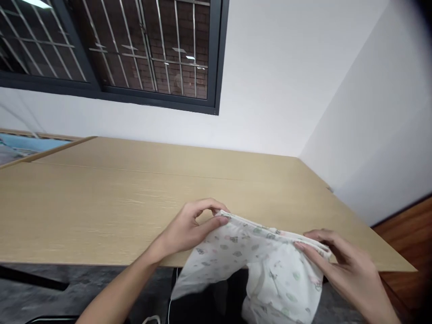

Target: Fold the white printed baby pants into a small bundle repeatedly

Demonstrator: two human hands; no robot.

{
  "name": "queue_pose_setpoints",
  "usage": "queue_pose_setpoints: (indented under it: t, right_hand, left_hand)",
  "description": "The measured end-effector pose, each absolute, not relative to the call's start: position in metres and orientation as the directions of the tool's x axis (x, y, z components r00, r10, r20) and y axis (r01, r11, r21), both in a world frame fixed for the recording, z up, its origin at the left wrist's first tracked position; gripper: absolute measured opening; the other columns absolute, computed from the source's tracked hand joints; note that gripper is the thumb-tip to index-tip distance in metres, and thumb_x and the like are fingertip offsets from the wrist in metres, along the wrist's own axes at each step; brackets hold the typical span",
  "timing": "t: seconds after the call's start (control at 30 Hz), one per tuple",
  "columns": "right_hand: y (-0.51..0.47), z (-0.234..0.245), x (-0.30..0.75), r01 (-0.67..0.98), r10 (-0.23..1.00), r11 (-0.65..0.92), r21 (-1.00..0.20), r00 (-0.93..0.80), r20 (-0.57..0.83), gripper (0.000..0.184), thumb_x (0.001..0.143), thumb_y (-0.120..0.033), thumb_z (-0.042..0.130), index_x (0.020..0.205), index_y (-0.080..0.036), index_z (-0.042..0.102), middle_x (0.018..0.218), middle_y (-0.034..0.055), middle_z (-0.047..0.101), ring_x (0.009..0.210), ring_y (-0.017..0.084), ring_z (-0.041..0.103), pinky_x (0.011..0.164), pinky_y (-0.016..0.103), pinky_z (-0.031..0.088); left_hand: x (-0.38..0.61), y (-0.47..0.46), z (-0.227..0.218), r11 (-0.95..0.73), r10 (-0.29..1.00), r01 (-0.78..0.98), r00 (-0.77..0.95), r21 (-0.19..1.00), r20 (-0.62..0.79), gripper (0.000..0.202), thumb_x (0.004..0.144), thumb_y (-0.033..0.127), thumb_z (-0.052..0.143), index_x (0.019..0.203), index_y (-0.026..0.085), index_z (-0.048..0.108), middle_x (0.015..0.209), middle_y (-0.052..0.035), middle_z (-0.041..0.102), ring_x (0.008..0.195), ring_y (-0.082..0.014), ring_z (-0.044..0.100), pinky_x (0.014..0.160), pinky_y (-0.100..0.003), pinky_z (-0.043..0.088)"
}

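Our bare left forearm point(123, 285) slants up from the lower left and crosses the front edge of the table point(101, 216). Our left hand point(194, 227) bends rightward, index finger arched, its tip pinched down against the thumb point(212, 224). Our right hand point(347, 261) shows towards the front right corner, fingers pointing left and curled above its thumb, pinching too. Both hands stand level, well apart, thumbs turned inward.
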State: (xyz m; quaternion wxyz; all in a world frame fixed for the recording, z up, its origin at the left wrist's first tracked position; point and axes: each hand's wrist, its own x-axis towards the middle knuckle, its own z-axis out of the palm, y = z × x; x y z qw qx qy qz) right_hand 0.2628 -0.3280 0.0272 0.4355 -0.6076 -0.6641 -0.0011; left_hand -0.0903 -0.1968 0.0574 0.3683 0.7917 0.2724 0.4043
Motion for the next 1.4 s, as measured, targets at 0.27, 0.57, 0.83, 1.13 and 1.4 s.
queue_pose_setpoints:
  t: [0.27,0.57,0.83,1.13,1.4]
  right_hand:
    - [-0.223,0.067,0.221,0.768,0.776,0.485,-0.418,-0.158,0.610,0.022,0.098,-0.044,0.064,0.110,-0.027,0.071,0.102,0.0045,0.075,0.087,0.021,0.070,0.071,0.030,0.055]
    - [-0.052,-0.005,0.204,0.801,0.903,0.400,-0.446,-0.262,0.339,0.018,0.098,-0.025,0.050,0.106,-0.020,0.066,0.093,0.0042,0.071,0.083,0.020,0.064,0.078,0.031,0.049]
    - [0.056,-0.096,0.213,0.883,0.964,0.221,-0.415,-0.133,0.231,0.017,0.094,-0.011,0.051,0.099,-0.017,0.067,0.107,0.0099,0.066,0.106,0.021,0.059,0.093,0.028,0.044]
    - [0.089,-0.116,0.224,0.883,0.987,0.089,-0.461,-0.015,0.161,0.018,0.095,-0.015,0.057,0.104,-0.015,0.072,0.108,0.0114,0.070,0.100,0.020,0.062,0.090,0.028,0.044]
    - [0.091,-0.109,0.227,0.839,0.987,-0.028,-0.543,0.109,0.118,0.017,0.089,-0.021,0.064,0.100,-0.012,0.073,0.094,0.0091,0.075,0.085,0.019,0.066,0.075,0.025,0.045]
  left_hand:
    - [-0.155,-0.168,0.087,-0.782,0.622,0.374,0.517,0.498,0.589,0.018,0.102,0.023,0.052,0.103,0.022,0.069,0.097,-0.0042,0.071,0.092,-0.0169,0.066,0.084,-0.030,0.052]
    - [-0.145,-0.023,-0.016,-0.566,0.819,0.675,0.523,0.474,0.234,0.033,0.096,0.029,0.047,0.125,0.021,0.059,0.129,-0.0087,0.063,0.113,-0.0224,0.061,0.100,-0.037,0.048]
    - [-0.107,0.049,-0.086,-0.485,0.867,0.802,0.494,0.350,0.071,0.051,0.089,0.034,0.056,0.137,0.017,0.053,0.142,-0.0157,0.055,0.136,-0.0349,0.047,0.115,-0.050,0.036]
    - [-0.077,0.052,-0.075,-0.395,0.917,0.863,0.389,0.314,0.084,0.042,0.095,0.033,0.052,0.132,0.013,0.056,0.153,-0.0217,0.044,0.141,-0.0419,0.038,0.114,-0.060,0.028]
    - [0.020,-0.093,-0.075,-0.658,0.722,0.646,0.687,0.387,0.081,0.030,0.093,0.048,0.057,0.098,0.021,0.069,0.091,-0.0081,0.072,0.083,-0.0245,0.067,0.081,-0.042,0.052]
